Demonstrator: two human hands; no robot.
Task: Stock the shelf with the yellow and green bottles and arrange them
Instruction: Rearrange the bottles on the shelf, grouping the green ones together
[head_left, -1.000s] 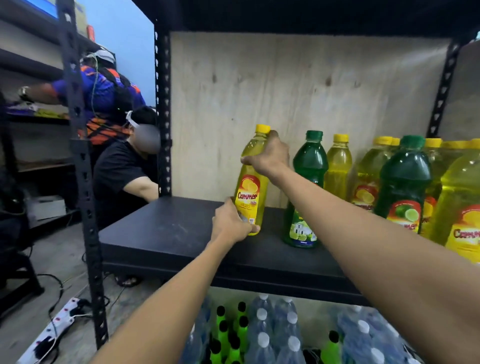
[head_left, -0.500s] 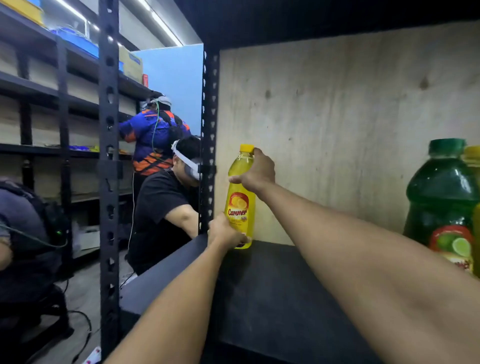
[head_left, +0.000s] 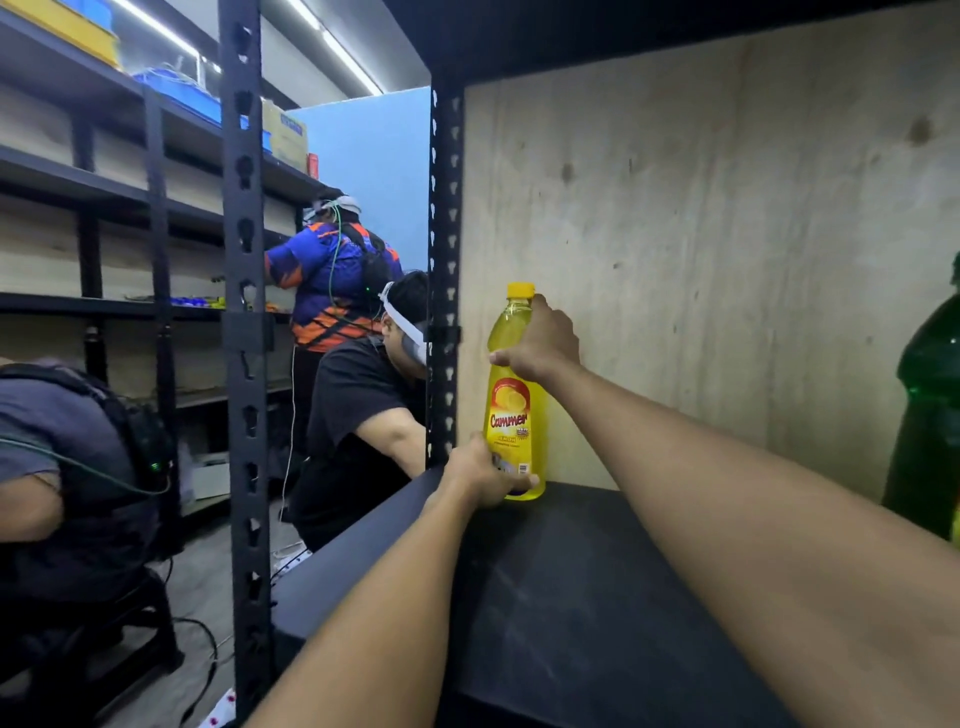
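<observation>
Head view, the only one we get: yellow bottle (head_left: 514, 400) stands upright at the back left corner of the black shelf board (head_left: 582, 597), right by the plywood back panel (head_left: 701, 260) and just beside the perforated black upright (head_left: 444, 270). Right hand (head_left: 543, 345) is wrapped around the bottle's neck just under the cap, fingers curled tight on it. Left hand (head_left: 480, 475) grips the base, fingers closed round the bottom edge, thumb across the front. My read is the bottle is getting seated into that corner, so the trick is to keep the base flat, nudge it square to the panel with the label facing out, then let go top hand first so it doesn't tip. A green bottle (head_left: 930, 415) sits well off to the right of the yellow one, half cut off by the frame edge, leaving plenty of bare board between them to fill. Board looks matte and a bit dusty, probably grippy enough. Left of the upright, other people work at more racks, and cables trail on the floor.
</observation>
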